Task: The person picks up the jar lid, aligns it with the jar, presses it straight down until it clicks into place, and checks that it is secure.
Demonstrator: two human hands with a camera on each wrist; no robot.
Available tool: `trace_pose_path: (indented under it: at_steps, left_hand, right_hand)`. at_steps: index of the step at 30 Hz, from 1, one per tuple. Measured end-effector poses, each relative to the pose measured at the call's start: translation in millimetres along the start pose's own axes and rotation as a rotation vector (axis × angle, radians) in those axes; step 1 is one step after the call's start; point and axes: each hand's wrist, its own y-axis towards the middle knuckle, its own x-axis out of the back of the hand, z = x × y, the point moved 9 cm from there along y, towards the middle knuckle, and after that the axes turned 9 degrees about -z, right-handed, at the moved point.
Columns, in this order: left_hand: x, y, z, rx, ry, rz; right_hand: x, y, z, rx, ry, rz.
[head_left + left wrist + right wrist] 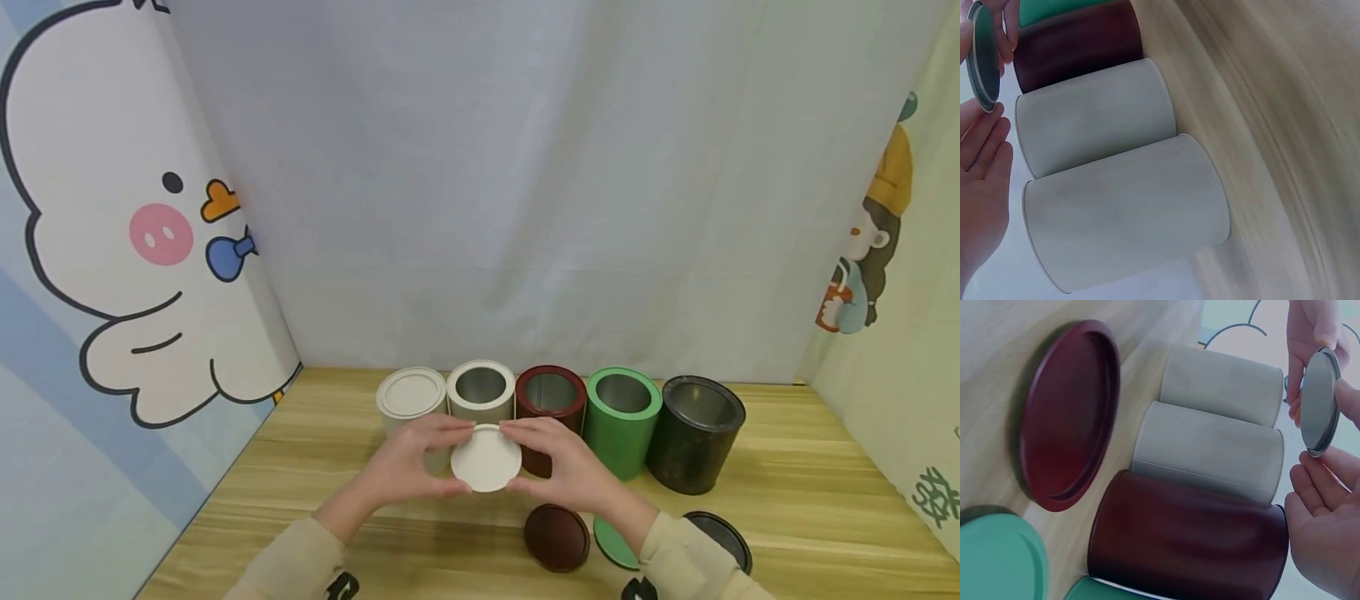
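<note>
Your left hand [408, 467] and right hand [566, 467] pinch the rim of a white lid [486, 458] between their fingertips, holding it above the wooden table [810, 500], just in front of the open white tin [481, 390]. A lidded white tin [410, 398] stands left of it; maroon [551, 398], green [622, 417] and black [696, 433] tins line up rightward, their lids lying on the table nearer you.

A: Backdrop?
B: Pale grey-white curtain [525, 183] at the back, soft folds, evenly lit.
A: Sides?
B: Left panel [112, 250] has a white cartoon duck with a pink cheek and blue bow. Right panel [900, 250] is pale green with a small cartoon figure.
A: Surface?
B: Light wood-grain table [810, 492].
</note>
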Motion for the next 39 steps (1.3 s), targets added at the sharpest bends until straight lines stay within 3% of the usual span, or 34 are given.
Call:
trace_pose_path:
  at_steps: [28,39]
  left_hand:
    - [16.2,39.8,25.5,0.162,0.119,-0.081]
    - [7.7,49.1,47.5,0.27,0.126,-0.004]
  right_hand:
    - [19.2,39.4,-14.7,-0.009,-0.115,-0.111]
    - [15.3,51.3,-32.5,-0.082,-0.131,-0.056]
